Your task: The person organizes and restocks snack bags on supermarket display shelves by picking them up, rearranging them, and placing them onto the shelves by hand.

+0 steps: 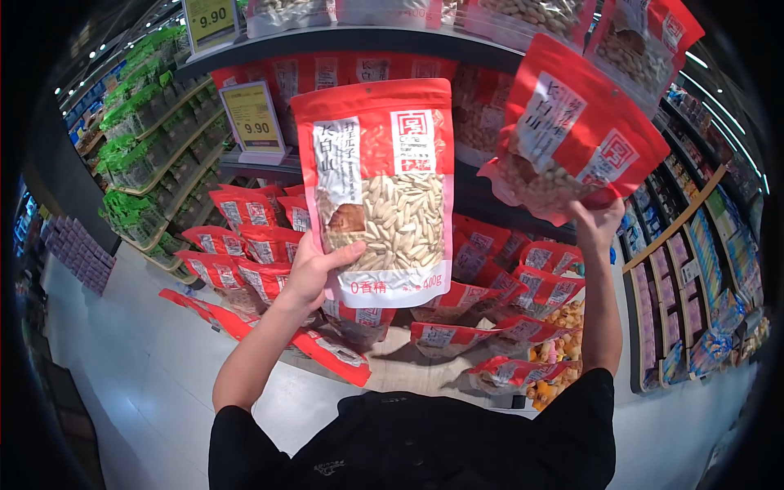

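Note:
My left hand (313,271) is closed on the lower left edge of a red and white bag of sunflower seeds (400,216), its thumb across the front. The bag stands upright, facing me, with pale seeds showing through a clear window. On the right, my right hand (600,219) grips the bottom of a second red bag of nuts (555,175). That bag tilts to the right, and its exact contents are hard to make out. Above and behind it is another red bag (653,41) on the upper shelf.
A shelf (351,42) holds rows of similar red bags (261,241), lower ones included. Yellow price signs (249,118) reading 9.90 stand at left. Green-topped packs (135,163) fill racks on the left. More stocked shelving (694,269) lines the right, beside pale floor (163,359).

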A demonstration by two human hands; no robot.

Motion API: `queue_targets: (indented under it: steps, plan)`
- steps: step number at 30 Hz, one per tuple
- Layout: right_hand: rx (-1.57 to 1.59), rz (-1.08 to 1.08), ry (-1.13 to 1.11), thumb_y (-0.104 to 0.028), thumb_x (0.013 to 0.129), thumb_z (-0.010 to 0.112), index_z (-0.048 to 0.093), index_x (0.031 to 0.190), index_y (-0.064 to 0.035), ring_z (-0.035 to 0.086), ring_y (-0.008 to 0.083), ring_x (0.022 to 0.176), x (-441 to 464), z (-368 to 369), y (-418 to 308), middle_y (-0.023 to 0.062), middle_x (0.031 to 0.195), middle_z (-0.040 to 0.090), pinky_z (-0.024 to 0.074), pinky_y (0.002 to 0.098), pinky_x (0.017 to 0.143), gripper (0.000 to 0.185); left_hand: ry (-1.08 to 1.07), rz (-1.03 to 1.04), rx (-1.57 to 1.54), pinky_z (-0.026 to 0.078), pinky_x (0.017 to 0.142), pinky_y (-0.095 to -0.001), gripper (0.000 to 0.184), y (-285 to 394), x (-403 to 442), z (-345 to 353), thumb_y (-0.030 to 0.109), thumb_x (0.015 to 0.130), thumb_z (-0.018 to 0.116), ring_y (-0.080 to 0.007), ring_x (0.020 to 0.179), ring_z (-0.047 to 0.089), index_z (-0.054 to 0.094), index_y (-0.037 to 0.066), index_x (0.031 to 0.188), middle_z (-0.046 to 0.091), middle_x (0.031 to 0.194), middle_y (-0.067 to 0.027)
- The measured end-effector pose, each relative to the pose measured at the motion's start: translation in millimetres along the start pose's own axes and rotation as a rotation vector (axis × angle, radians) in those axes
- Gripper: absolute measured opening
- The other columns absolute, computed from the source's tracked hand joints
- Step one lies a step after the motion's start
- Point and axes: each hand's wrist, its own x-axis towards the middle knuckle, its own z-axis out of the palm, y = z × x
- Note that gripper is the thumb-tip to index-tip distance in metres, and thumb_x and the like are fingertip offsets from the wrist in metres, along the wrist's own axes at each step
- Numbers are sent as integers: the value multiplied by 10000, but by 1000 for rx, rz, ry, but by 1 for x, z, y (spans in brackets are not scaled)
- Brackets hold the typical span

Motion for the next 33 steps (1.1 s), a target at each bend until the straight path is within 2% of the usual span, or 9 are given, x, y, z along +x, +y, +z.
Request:
queue_targets:
  steps: [4, 5, 12, 14, 17, 22, 24, 30, 33]
  plan:
    - [-140, 79, 196, 14, 699, 810, 572, 1109, 54, 658, 176, 871, -3, -22, -50, 98, 996, 667, 531, 299, 783, 476, -112, -57, 11, 516, 891, -326, 455, -10, 38, 13, 44, 796, 737, -169, 983, 648, 544, -10, 1206, 655, 1107, -102]
    - [-58, 70, 223, 24, 697, 804, 543, 1159, 56, 654, 191, 912, -6, -32, -50, 117, 1054, 653, 531, 311, 815, 531, -130, -83, 22, 507, 928, -348, 513, -13, 49, 16, 39, 814, 707, -186, 1026, 635, 481, -1, 1273, 639, 1138, -106]
    - [-54, 54, 227, 30, 703, 796, 460, 1258, 43, 640, 209, 982, -42, -70, -76, 118, 1127, 619, 516, 336, 876, 648, -268, -49, -45, 506, 923, -334, 490, -42, 117, 50, 24, 801, 731, -174, 1022, 637, 513, 4, 1239, 647, 1133, -96]
    - [-66, 76, 191, 32, 690, 807, 415, 1305, 19, 613, 210, 1038, -53, -82, -76, 119, 1191, 579, 503, 338, 906, 730, -298, -20, -2, 505, 916, -326, 481, -50, 135, 54, 26, 798, 737, -164, 1011, 638, 524, 7, 1229, 653, 1121, -89]
    - [-151, 152, 320, 45, 688, 793, 249, 1443, -14, 495, 216, 1202, -73, -89, -74, 128, 1374, 411, 426, 346, 997, 932, -339, 7, 36, 503, 903, -313, 461, -62, 150, 57, 33, 791, 750, -150, 990, 640, 548, 7, 1205, 664, 1096, -79]
    - [-220, 170, 280, 37, 657, 822, 279, 1437, -19, 501, 215, 1201, -83, -91, -82, 121, 1355, 439, 425, 350, 1003, 952, -389, 6, 25, 501, 898, -311, 429, -57, 167, 70, 42, 786, 757, -145, 968, 643, 577, -2, 1173, 673, 1074, -77]
    - [-173, 116, 261, 32, 658, 821, 388, 1335, -1, 596, 198, 1064, -84, -86, -84, 106, 1218, 554, 496, 336, 913, 804, -391, 35, 29, 501, 897, -320, 412, -53, 175, 74, 50, 788, 757, -153, 962, 647, 589, -7, 1159, 677, 1061, -79]
    - [-173, 165, 256, 12, 667, 827, 442, 1280, 14, 641, 188, 977, -88, -83, -80, 93, 1120, 615, 519, 321, 866, 724, -368, 91, -38, 507, 895, -334, 338, -47, 203, 85, 43, 821, 726, -175, 973, 652, 612, -35, 1130, 679, 1079, -106]
    - [-165, 217, 253, 0, 658, 837, 462, 1255, 14, 648, 181, 957, -92, -82, -78, 93, 1093, 628, 525, 317, 849, 705, -269, -185, 0, 516, 894, -338, 276, -48, 214, 83, 72, 830, 729, -192, 980, 656, 657, -85, 1044, 679, 1082, -131]
